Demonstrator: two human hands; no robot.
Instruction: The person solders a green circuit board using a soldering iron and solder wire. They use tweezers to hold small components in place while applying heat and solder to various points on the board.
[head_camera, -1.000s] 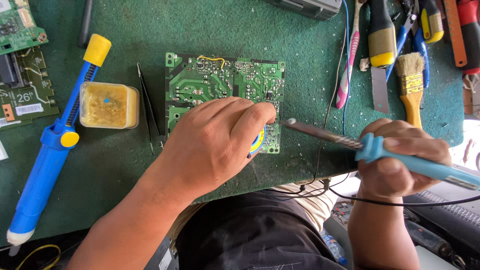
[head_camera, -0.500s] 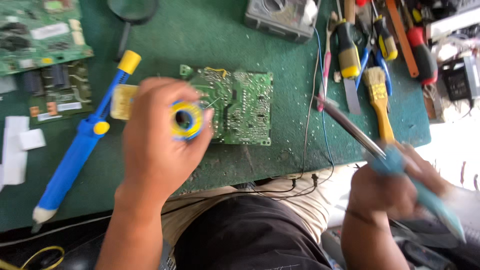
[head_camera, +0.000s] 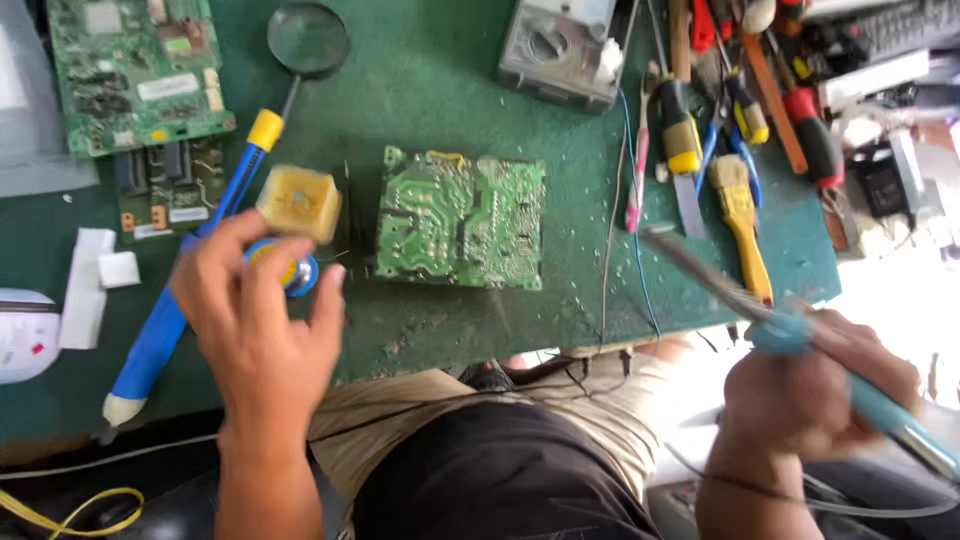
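Right hand: the right hand (head_camera: 810, 395) was nearest the body, off the table's front edge, its fingers wrapped tight around the blue handle of a soldering iron (head_camera: 800, 335).
Soldering iron: its metal shaft slanted up and left over the green mat (head_camera: 440, 120), the tip blurred and hanging above the mat right of the circuit board (head_camera: 462, 218), not touching it.
Left hand: the left hand (head_camera: 262, 305) was over the mat's left part, fingers closed on a small blue and yellow solder reel (head_camera: 290, 270).
Solder reel: held in the fingertips, just below the yellow flux tub (head_camera: 299, 203) and left of the circuit board.
Circuit board: flat on the mat, solder side up, apart from both hands.
Blue pump: a desoldering pump (head_camera: 175, 300) lay slanted, partly under the left hand.
Farther back: a magnifying glass (head_camera: 308, 40), a meter (head_camera: 560, 45), a brush (head_camera: 742, 215) and screwdrivers (head_camera: 680, 130).
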